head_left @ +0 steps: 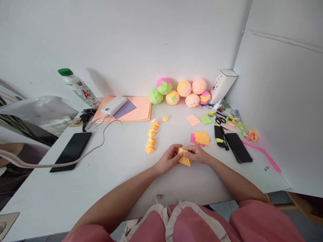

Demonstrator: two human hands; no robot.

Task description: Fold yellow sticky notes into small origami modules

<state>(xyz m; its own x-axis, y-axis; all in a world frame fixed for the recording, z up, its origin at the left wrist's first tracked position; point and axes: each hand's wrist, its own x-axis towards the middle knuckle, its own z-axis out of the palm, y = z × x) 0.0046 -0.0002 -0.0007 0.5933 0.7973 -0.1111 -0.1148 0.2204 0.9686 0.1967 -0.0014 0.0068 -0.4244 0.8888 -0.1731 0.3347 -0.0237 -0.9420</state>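
A yellow-orange sheet of folding paper (185,160) with creases is pinched between my two hands, just above the table near its front. My left hand (170,158) grips its left side, thumb on top. My right hand (199,154) holds its upper right edge, fingers curled behind. Left of my hands stands a column of folded orange paper pieces (150,146), with one single folded piece (165,119) beside its far end. Just beyond my right hand lies a stack of orange sheets (202,138) over pink ones (193,138).
Several faceted paper balls (173,97) sit along the wall. At right are a utility knife (220,135), scissors (220,120), a glue bottle (215,107) and a phone (238,148). At left, a cable (103,136) crosses above another phone (72,151), near a power bank (114,105) and a bottle (80,89).
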